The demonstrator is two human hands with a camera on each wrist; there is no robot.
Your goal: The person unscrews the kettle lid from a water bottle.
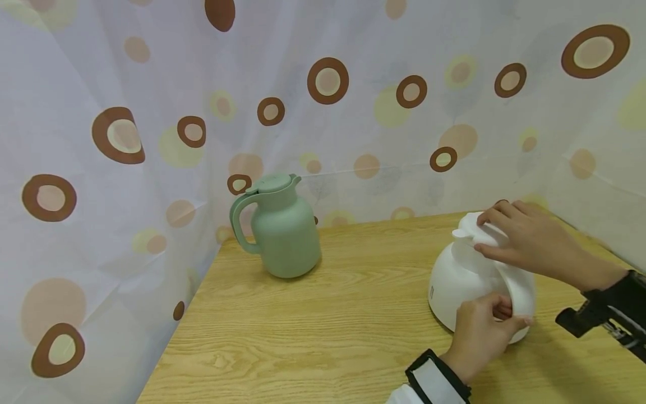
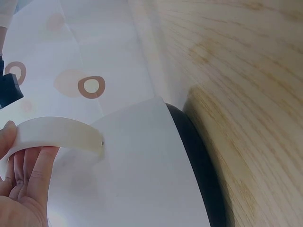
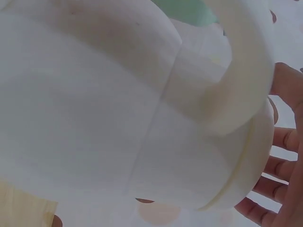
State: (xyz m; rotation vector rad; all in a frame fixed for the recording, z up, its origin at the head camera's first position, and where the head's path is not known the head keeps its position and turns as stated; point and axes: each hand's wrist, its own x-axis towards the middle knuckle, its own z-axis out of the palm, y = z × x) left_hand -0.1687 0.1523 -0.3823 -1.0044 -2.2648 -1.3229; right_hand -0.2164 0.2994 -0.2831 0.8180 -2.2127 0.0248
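Observation:
A white thermos jug (image 1: 449, 283) stands at the right of the table. Its handle (image 1: 521, 292) points toward the person, and the spout faces away to the left. My left hand (image 1: 479, 336) holds the handle low down, with fingers through the loop and thumb outside, as the left wrist view shows on the handle's curved strip (image 2: 57, 132). From above, my right hand (image 1: 530, 241) grips the lid (image 1: 470, 224), thumb on the near side and fingers spread over the far rim. In the right wrist view those fingertips (image 3: 272, 189) lie along the lid's edge.
A green thermos jug (image 1: 286, 235) stands at the back left of the wooden table (image 1: 303, 336), its handle to the left. A curtain (image 1: 353, 134) printed with circles hangs along the back and both sides. Dark straps circle both wrists.

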